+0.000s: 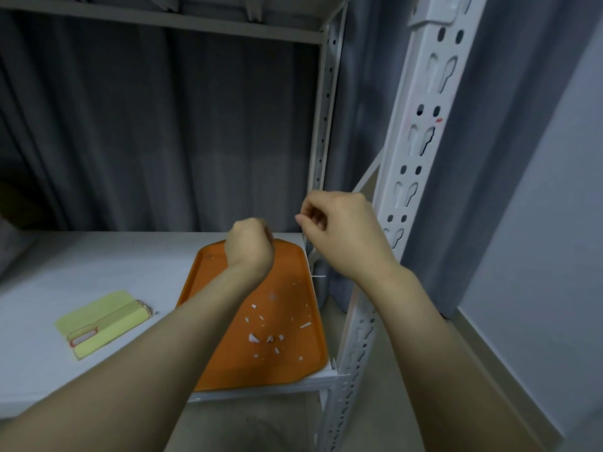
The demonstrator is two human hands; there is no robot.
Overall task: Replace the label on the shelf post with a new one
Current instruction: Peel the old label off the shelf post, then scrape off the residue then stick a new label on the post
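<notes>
The white perforated shelf post [421,132] rises at the right; a small red remnant [439,120] clings to its edge. My left hand [249,246] hovers curled above the far end of the orange tray [225,360]; whether it holds anything is hidden. My right hand [339,230] is raised beside the post with thumb and forefinger pinched together, perhaps on a tiny scrap too small to make out. Several white torn label scraps [270,337] lie scattered on the tray. A yellow-green sheet of new labels [101,321], one red-bordered label showing, lies on the shelf at the left.
The white shelf board [98,262] carries the tray and the label sheet. A second thinner post [326,125] stands at the back right corner. Grey curtains hang behind. An upper shelf edge [163,24] crosses the top. Floor and a pale wall lie to the right.
</notes>
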